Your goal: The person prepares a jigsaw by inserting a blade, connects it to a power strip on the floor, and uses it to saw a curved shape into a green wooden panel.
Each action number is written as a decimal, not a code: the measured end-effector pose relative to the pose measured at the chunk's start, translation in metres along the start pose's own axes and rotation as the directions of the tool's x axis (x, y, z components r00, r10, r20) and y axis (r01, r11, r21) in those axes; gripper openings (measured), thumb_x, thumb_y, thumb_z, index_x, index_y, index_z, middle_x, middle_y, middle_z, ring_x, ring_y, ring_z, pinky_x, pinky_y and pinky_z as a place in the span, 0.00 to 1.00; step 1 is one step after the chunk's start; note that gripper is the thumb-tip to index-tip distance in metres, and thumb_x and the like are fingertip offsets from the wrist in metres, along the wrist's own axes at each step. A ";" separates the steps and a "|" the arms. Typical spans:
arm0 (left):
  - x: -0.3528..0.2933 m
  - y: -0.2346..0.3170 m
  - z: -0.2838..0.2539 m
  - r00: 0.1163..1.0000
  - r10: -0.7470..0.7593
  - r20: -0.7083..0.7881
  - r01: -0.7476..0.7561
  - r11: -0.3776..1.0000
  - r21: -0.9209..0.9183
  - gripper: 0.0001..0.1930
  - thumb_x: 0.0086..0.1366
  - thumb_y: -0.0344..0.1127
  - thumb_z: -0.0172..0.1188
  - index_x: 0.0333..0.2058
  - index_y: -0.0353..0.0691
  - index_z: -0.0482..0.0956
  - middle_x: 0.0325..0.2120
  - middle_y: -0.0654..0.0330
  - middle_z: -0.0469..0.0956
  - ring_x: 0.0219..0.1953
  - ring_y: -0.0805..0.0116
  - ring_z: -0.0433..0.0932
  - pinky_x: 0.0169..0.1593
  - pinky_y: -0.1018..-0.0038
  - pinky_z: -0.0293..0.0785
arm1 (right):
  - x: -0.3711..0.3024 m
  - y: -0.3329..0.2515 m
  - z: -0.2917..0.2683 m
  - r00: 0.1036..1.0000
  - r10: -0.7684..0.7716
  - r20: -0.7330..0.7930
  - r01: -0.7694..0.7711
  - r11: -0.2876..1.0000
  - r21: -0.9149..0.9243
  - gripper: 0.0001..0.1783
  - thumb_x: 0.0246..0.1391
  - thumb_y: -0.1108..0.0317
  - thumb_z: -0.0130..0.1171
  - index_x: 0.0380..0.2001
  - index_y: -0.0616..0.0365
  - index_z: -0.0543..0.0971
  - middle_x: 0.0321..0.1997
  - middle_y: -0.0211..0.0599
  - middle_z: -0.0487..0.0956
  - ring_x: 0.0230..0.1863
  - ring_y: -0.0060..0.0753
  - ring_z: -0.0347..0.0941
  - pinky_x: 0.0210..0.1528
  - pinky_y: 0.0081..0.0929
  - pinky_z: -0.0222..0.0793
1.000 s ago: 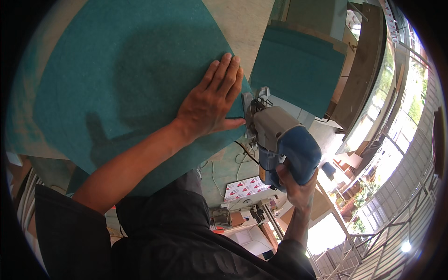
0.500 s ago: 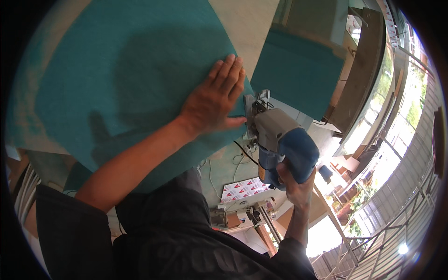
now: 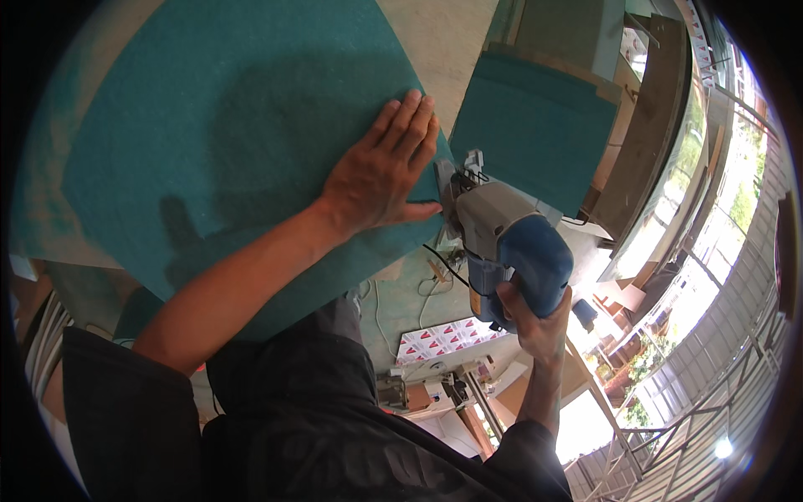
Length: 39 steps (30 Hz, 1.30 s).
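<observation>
A large green board (image 3: 276, 134) with a curved edge spreads across the left of the view. Flat on it, close to its right-hand edge, lies my left hand (image 3: 381, 171), fingers stretched out and thumb pointing toward the tool. My right hand (image 3: 535, 318) is wrapped around the handle of a blue and grey jigsaw (image 3: 506, 234). The jigsaw lies tilted, its metal base plate against the board's edge beside my left thumb. Its blade is hidden from sight. A black cord (image 3: 446, 263) runs off beneath the tool.
Another green panel (image 3: 535, 125) lies beyond the jigsaw on the right. Below, a white sheet with a red pattern (image 3: 447, 339) and pale cables (image 3: 378, 314) are on the floor. Long brown boards (image 3: 644, 125) stand at the far right.
The jigsaw and my right hand have shifted very slightly. My left hand has slid a little up along the board, still flat.
</observation>
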State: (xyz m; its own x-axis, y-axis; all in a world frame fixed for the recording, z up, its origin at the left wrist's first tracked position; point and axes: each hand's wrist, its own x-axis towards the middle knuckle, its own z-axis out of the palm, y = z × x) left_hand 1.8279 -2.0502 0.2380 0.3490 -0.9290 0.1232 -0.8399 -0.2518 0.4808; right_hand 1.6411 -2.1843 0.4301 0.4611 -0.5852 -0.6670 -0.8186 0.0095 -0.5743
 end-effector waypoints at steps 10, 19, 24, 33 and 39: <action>0.001 0.002 0.002 1.000 -0.014 0.011 0.014 1.000 -0.016 0.56 0.53 0.72 0.66 0.64 0.27 0.66 0.69 0.41 0.59 0.75 0.47 0.53 0.78 0.57 0.49 | 0.004 0.002 -0.003 1.000 -0.023 0.005 0.023 1.000 -0.010 0.06 0.56 0.71 0.66 0.28 0.60 0.80 0.19 0.22 0.76 0.20 0.12 0.67 0.23 0.20 0.60; 0.002 0.001 -0.001 1.000 -0.020 0.018 0.020 1.000 -0.022 0.56 0.52 0.72 0.67 0.65 0.28 0.65 0.69 0.42 0.58 0.75 0.48 0.52 0.77 0.57 0.50 | 0.000 -0.003 0.000 1.000 0.009 -0.019 -0.010 0.999 -0.032 0.06 0.55 0.73 0.66 0.27 0.60 0.79 0.19 0.26 0.75 0.20 0.17 0.69 0.25 0.20 0.63; 0.001 0.001 0.002 1.000 -0.017 0.016 0.018 1.000 -0.024 0.56 0.52 0.71 0.68 0.65 0.27 0.65 0.69 0.41 0.58 0.75 0.47 0.53 0.77 0.57 0.50 | 0.006 0.003 -0.007 0.999 -0.016 0.041 0.018 0.999 -0.037 0.04 0.56 0.72 0.65 0.30 0.61 0.81 0.21 0.23 0.77 0.22 0.13 0.68 0.26 0.20 0.62; 0.003 0.000 0.002 1.000 -0.016 0.008 0.016 0.999 -0.032 0.56 0.52 0.71 0.68 0.65 0.26 0.65 0.69 0.40 0.58 0.75 0.47 0.52 0.77 0.57 0.50 | 0.004 0.004 -0.005 1.000 -0.013 -0.004 0.013 0.999 -0.043 0.06 0.54 0.72 0.67 0.27 0.60 0.79 0.19 0.27 0.75 0.19 0.17 0.69 0.24 0.22 0.63; 0.002 0.001 0.001 1.000 -0.018 0.013 0.018 1.000 -0.022 0.56 0.52 0.71 0.67 0.64 0.26 0.65 0.69 0.40 0.59 0.75 0.46 0.53 0.77 0.57 0.50 | 0.008 -0.008 -0.007 0.999 0.029 0.044 -0.025 0.996 -0.081 0.08 0.56 0.67 0.68 0.30 0.62 0.82 0.20 0.26 0.78 0.21 0.15 0.71 0.25 0.21 0.65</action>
State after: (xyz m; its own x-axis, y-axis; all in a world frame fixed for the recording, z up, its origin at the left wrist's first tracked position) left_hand 1.8269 -2.0523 0.2377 0.3587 -0.9277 0.1032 -0.8242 -0.2629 0.5017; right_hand 1.6487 -2.1950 0.4329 0.4517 -0.5487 -0.7035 -0.8550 -0.0409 -0.5171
